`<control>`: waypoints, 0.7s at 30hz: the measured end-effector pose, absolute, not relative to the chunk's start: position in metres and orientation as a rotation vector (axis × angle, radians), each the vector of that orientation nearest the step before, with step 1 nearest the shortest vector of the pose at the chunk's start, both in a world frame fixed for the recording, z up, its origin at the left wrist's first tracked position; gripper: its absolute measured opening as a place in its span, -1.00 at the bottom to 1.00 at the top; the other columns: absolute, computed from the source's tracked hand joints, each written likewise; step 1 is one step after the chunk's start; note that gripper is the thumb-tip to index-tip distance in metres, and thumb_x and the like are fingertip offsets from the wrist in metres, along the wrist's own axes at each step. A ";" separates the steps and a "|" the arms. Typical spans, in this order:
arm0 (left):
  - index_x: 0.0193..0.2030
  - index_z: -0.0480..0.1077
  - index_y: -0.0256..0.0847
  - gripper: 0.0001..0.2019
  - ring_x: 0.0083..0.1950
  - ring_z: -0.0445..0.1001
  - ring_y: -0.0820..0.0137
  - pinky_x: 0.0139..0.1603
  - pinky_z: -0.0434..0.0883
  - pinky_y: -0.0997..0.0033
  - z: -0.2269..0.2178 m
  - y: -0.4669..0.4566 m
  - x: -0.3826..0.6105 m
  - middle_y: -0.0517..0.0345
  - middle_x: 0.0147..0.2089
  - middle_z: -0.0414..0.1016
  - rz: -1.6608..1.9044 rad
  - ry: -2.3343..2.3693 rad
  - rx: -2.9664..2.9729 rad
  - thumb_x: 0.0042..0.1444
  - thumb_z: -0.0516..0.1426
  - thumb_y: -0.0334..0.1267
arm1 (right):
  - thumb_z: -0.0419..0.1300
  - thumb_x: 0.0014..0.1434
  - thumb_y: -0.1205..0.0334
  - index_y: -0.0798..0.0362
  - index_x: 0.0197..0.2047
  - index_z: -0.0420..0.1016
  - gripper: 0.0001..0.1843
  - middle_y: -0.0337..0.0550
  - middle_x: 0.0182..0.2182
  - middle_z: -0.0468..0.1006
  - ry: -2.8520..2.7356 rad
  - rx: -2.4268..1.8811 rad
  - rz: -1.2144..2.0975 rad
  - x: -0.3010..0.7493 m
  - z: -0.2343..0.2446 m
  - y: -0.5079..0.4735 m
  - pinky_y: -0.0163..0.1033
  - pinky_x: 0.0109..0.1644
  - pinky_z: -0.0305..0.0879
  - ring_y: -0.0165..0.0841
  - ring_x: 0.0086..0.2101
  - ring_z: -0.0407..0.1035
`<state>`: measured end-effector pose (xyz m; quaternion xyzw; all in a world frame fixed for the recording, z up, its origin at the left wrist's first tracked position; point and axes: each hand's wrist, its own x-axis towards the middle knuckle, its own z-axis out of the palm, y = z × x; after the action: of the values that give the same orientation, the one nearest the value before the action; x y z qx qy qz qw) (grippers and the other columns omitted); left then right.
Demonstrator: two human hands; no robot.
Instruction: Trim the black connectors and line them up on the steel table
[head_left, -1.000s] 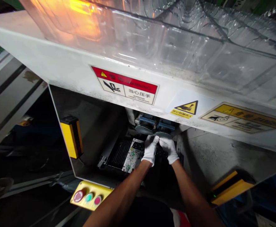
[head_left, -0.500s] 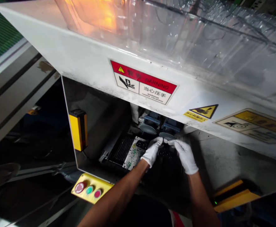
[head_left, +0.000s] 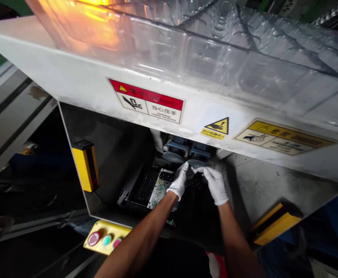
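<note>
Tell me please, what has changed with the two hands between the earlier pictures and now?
Compared with one second ago, the right hand has moved rightward, its palm farther from the left hand. Whether anything was taken or let go is too small to tell. The left hand stayed near the right grey disc; both discs and the speckled plate stayed in place.

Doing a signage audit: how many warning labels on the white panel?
3: the red-topped label at picture left, the triangle label in the middle, the yellow-topped label at right. Any outside this view can't be counted.
</note>
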<state>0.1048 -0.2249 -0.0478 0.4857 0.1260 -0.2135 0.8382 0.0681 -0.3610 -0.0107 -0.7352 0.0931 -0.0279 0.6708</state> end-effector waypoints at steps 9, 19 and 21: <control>-0.10 0.52 -0.16 -0.53 0.26 0.26 0.06 0.33 0.12 0.11 -0.031 -0.194 0.070 -0.06 0.07 0.49 -0.483 0.293 1.275 0.09 0.15 0.19 | 0.06 0.27 -0.08 0.05 -0.16 0.50 -0.62 -0.18 -0.45 0.52 0.497 -1.695 -0.160 -0.001 -0.016 -0.381 -0.23 -0.23 0.31 -0.33 -0.37 0.39; -0.33 0.42 -0.16 -0.63 -0.50 0.24 0.38 -0.45 0.18 0.40 -0.002 -0.075 -0.067 0.17 -0.51 0.34 -0.751 0.106 1.456 0.20 0.04 0.11 | 0.08 0.19 0.28 0.02 -0.47 0.43 -0.78 -0.25 -0.50 0.48 -0.143 -2.129 0.496 -0.090 -0.021 -0.255 -0.28 -0.32 0.18 -0.36 -0.43 0.35; -0.37 0.38 -0.16 -0.62 -0.51 0.20 0.38 -0.48 0.14 0.41 -0.015 -0.049 -0.097 0.20 -0.54 0.30 -0.760 0.268 1.572 0.16 0.05 0.13 | 0.08 0.15 0.35 -0.05 -0.23 0.52 -0.79 -0.22 -0.29 0.55 -0.355 -2.149 0.499 -0.085 -0.019 -0.231 -0.24 -0.13 0.25 -0.30 -0.25 0.40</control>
<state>-0.0973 -0.0486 -0.0150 0.6877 0.1171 -0.3323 0.6347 -0.0849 -0.2313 -0.0186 -0.8645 -0.1426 0.2009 0.4381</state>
